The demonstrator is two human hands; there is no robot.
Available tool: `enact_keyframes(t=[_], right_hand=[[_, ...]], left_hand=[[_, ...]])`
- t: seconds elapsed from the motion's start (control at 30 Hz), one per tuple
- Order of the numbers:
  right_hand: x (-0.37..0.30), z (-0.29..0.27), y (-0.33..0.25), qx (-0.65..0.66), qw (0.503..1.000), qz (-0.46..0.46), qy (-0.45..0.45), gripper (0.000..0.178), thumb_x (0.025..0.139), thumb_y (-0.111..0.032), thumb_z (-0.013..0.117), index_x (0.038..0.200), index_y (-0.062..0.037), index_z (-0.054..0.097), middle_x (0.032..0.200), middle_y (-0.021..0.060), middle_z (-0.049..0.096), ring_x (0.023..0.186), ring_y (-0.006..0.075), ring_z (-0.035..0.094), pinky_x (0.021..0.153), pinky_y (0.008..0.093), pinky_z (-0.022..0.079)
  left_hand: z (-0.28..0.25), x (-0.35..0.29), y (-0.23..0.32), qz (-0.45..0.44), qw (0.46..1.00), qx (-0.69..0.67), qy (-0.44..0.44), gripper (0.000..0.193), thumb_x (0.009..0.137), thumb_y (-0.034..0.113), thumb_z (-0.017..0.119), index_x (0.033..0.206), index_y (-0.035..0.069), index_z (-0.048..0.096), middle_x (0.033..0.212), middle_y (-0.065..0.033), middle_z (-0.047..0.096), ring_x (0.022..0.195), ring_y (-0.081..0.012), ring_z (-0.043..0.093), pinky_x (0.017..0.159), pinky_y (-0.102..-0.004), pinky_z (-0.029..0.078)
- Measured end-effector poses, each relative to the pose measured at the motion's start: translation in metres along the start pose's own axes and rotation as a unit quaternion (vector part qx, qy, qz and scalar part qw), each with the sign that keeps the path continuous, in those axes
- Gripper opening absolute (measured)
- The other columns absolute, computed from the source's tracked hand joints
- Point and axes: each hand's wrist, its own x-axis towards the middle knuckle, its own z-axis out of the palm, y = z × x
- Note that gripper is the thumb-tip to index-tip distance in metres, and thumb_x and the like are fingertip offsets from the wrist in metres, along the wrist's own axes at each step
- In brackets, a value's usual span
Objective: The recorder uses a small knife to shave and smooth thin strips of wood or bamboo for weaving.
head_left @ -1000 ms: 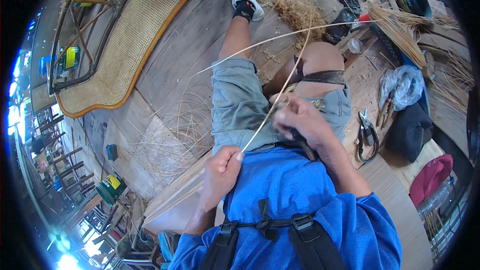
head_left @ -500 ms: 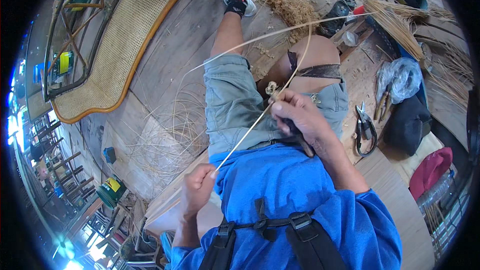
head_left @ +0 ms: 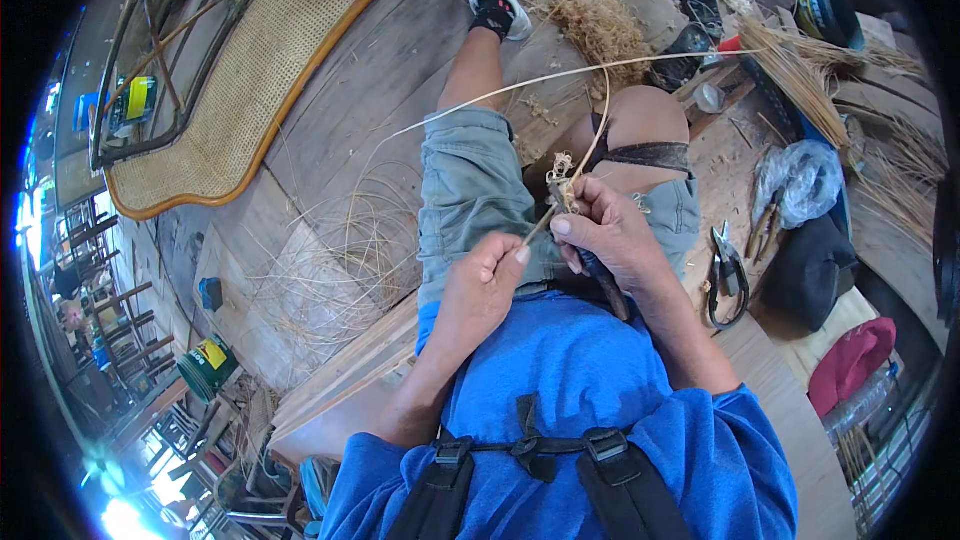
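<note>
Far up and left of the left hand (head_left: 482, 285) lies the cane panel (head_left: 245, 80), its woven face finished within its rim. Nearer on that side, a tangle of strands (head_left: 335, 275) spreads on the floor. Up and right of the right hand (head_left: 610, 230) lies a bundle (head_left: 800, 85) of strips; straight ahead of it is a heap of shavings (head_left: 600, 25), which suggests plenty of scraping is done. The shears (head_left: 730, 280) rest right of the right hand, untouched.

The right hand is clamped around a dark-handled tool (head_left: 605, 285); its working end is hard to make out. The strip (head_left: 597, 135) runs through there, pinched by the left hand's closed fingers. Probably the stretch between the hands is scraped and the length beyond the right hand is left; where that ends, I cannot tell. Curls (head_left: 563, 165) cling just ahead of the right hand.
</note>
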Motion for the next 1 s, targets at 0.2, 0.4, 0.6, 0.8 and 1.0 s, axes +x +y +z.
enact_keyframes(t=[0.2,0.4,0.6,0.8,1.0], right_hand=[[0.000,0.008,0.010,-0.041,0.996,0.056,-0.054,0.023,0.081,-0.014,0.064,0.094,-0.0022,0.049,0.071,-0.0009,0.051,0.051,0.0051,0.044,0.043,0.0192,0.036],[0.001,-0.001,0.013,0.025,0.997,0.064,-0.032,0.020,0.082,-0.016,0.064,0.087,-0.0028,0.049,0.063,-0.0019,0.048,0.046,0.0050,0.042,0.041,0.0196,0.034],[0.013,-0.039,0.000,-0.014,0.999,0.020,0.049,0.020,0.083,-0.021,0.062,0.087,-0.0046,0.050,0.063,0.0003,0.051,0.045,0.0065,0.045,0.037,0.0206,0.033],[-0.001,-0.019,-0.009,-0.044,0.997,0.067,0.015,0.028,0.081,-0.020,0.062,0.097,-0.0021,0.048,0.065,0.0029,0.054,0.045,0.0071,0.046,0.038,0.0197,0.034],[-0.006,0.014,0.015,-0.051,0.990,0.112,-0.072,0.030,0.079,-0.020,0.066,0.095,-0.0012,0.050,0.065,0.0015,0.054,0.045,0.0059,0.045,0.039,0.0197,0.033]], left_hand=[[-0.002,-0.002,0.001,0.072,0.995,0.041,0.049,0.016,0.089,0.013,0.053,0.093,-0.001,0.057,0.069,-0.0041,0.056,0.064,-0.0073,0.048,0.057,-0.0240,0.041],[-0.023,-0.045,-0.009,0.058,0.992,0.096,0.059,0.014,0.089,0.012,0.053,0.092,-0.001,0.059,0.066,-0.0047,0.057,0.058,-0.0089,0.050,0.054,-0.0248,0.041],[-0.068,-0.102,-0.038,-0.019,0.998,0.044,0.039,0.015,0.089,0.014,0.054,0.092,0.000,0.060,0.069,-0.0042,0.057,0.060,-0.0058,0.049,0.055,-0.0231,0.040],[-0.028,-0.058,-0.026,0.035,0.995,0.091,0.035,0.017,0.088,0.014,0.053,0.091,-0.002,0.058,0.074,-0.0022,0.057,0.069,-0.0060,0.050,0.061,-0.0227,0.042],[0.001,-0.021,-0.008,0.016,0.998,-0.006,0.062,0.013,0.088,0.011,0.054,0.090,-0.001,0.058,0.068,-0.0010,0.055,0.064,-0.0045,0.047,0.057,-0.0217,0.040]])
